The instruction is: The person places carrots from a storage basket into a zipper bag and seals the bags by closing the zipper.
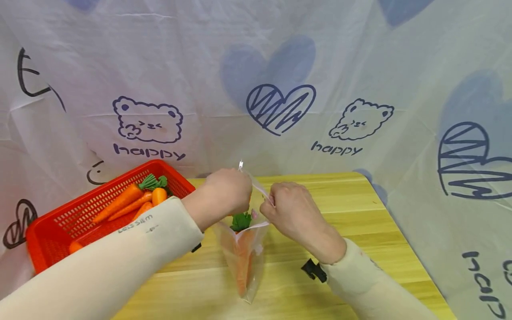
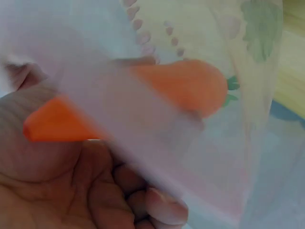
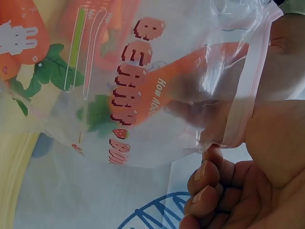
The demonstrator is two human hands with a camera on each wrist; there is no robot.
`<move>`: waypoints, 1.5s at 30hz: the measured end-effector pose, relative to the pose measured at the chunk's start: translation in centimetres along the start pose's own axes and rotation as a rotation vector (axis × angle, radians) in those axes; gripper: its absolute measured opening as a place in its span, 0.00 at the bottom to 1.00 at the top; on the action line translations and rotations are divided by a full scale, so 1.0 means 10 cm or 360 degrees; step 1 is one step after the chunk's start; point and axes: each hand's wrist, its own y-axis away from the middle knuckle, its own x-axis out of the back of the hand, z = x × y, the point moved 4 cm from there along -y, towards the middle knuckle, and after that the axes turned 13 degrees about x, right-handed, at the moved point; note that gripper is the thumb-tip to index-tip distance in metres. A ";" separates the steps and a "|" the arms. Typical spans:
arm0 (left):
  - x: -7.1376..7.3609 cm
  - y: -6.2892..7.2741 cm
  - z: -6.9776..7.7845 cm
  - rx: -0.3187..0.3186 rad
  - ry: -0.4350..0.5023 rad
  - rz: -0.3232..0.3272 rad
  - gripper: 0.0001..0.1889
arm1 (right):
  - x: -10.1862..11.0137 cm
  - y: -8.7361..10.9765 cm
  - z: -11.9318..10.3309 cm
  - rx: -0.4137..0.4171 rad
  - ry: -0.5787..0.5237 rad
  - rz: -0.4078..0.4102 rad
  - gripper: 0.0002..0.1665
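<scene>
The person's left hand (image 1: 229, 191) grips a smooth orange toy-like carrot with green leaves (image 2: 193, 86) at the mouth of a clear, printed plastic bag with a pink rim (image 3: 125, 93), which the right hand (image 1: 295, 218) pinches by its edge. Another leafy-topped orange carrot (image 1: 242, 260) is inside the bag, over a yellow wood-grain table (image 1: 340, 200), right of a red perforated plastic basket (image 1: 72, 218) holding more carrots (image 1: 124, 201).

A pale, creased sheet (image 1: 192, 53) is hanging behind the surface (image 1: 360, 222), displaying blue hearts (image 1: 266, 106), outlined bears (image 1: 150, 122) and the word "happy" (image 1: 149, 152). Yellow wood grain (image 1: 344, 289) is running across the surface.
</scene>
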 end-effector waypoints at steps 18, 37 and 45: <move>-0.31 -0.08 0.02 -0.0007 0.0192 0.0062 0.12 | -0.02 0.01 0.03 -0.0060 -0.0039 -0.0058 0.11; 0.07 0.13 -0.52 0.0029 0.0669 0.0182 0.18 | 0.30 -0.06 0.44 -0.0132 0.0087 -0.0188 0.15; 0.08 0.10 -0.53 0.0069 0.0715 0.0121 0.18 | 0.38 -0.10 0.36 -0.0157 0.0094 -0.0233 0.17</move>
